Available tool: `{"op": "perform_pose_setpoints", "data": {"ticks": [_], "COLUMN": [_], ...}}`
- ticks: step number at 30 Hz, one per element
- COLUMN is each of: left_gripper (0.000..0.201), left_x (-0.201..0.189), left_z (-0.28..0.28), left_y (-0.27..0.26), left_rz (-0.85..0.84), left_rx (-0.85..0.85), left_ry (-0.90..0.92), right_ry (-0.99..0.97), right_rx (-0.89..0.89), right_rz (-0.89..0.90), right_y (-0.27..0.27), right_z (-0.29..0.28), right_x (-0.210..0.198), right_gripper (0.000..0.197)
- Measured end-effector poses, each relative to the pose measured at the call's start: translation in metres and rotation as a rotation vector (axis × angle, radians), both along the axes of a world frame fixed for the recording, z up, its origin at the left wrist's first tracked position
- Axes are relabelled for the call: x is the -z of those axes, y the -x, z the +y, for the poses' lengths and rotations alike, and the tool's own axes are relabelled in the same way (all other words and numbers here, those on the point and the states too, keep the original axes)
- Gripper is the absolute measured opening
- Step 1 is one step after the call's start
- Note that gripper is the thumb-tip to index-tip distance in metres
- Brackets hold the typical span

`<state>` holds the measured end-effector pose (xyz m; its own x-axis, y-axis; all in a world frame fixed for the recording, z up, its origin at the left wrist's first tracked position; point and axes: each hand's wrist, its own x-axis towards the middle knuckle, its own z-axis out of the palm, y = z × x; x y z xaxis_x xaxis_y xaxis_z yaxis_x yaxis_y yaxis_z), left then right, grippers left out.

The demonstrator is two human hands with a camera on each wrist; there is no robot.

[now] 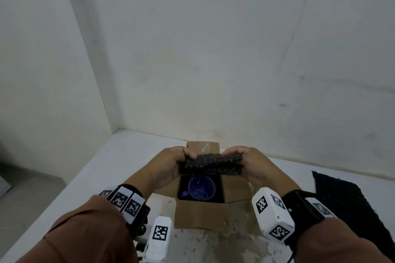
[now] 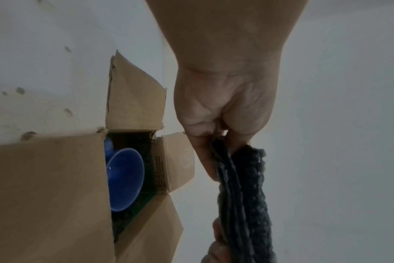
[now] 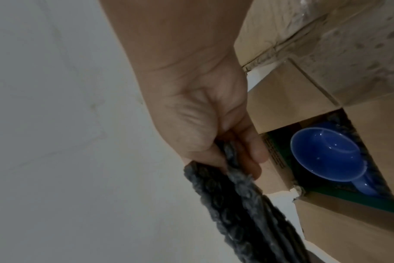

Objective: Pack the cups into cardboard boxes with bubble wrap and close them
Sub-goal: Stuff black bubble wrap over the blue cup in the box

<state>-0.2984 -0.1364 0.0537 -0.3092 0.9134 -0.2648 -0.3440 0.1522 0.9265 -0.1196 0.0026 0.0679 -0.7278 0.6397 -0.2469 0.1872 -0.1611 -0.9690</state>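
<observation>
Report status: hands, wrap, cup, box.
Left hand and right hand each grip an end of the folded wrap, held over the box. Cup inside, upright. Flaps open, nothing blocking.

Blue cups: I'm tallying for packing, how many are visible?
1. The blue plastic cup sits upright inside the open brown cardboard box; none shows elsewhere, others may be hidden.

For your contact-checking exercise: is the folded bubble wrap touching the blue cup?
Apart. The head view shows the bubble wrap held above the open box, with the cup lower inside.
</observation>
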Motion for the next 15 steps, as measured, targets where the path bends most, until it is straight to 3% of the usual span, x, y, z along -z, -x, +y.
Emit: {"op": "perform_pose_setpoints", "data": {"ticks": [2, 4, 7, 10, 13, 15], "left_gripper": [0.032, 0.018, 0.009, 0.013, 0.023, 0.029], "left_x": [0.001, 0.004, 0.018, 0.033, 0.049, 0.056], "left_z": [-0.004, -0.006, -0.006, -0.002, 0.002, 0.002], "left_y": [0.003, 0.006, 0.006, 0.005, 0.001, -0.003], "left_rz": [0.017, 0.228, 0.659, 0.961, 1.183, 1.213], "left_rx": [0.000, -0.023, -0.038, -0.034, -0.064, -0.130], "left_ry": [0.020, 0.107, 0.242, 0.302, 0.331, 0.329], "right_ry": [0.081, 0.063, -0.360, -0.795, -0.998, -1.099], "right_rx": [-0.008, -0.025, -0.148, -0.410, -0.515, -0.478], "right_rz": [0.049, 0.012, -0.240, -0.460, -0.487, -0.470], "right_y": [0.007, 0.018, 0.038, 0.059, 0.075, 0.081], "right_z": [0.003, 0.004, 0.003, -0.003, -0.008, -0.009], "right_x": [-0.001, 0.002, 0.009, 0.016, 0.028, 0.038], "right_gripper": [0.036, 0.032, 0.023, 0.012, 0.021, 0.023]}}
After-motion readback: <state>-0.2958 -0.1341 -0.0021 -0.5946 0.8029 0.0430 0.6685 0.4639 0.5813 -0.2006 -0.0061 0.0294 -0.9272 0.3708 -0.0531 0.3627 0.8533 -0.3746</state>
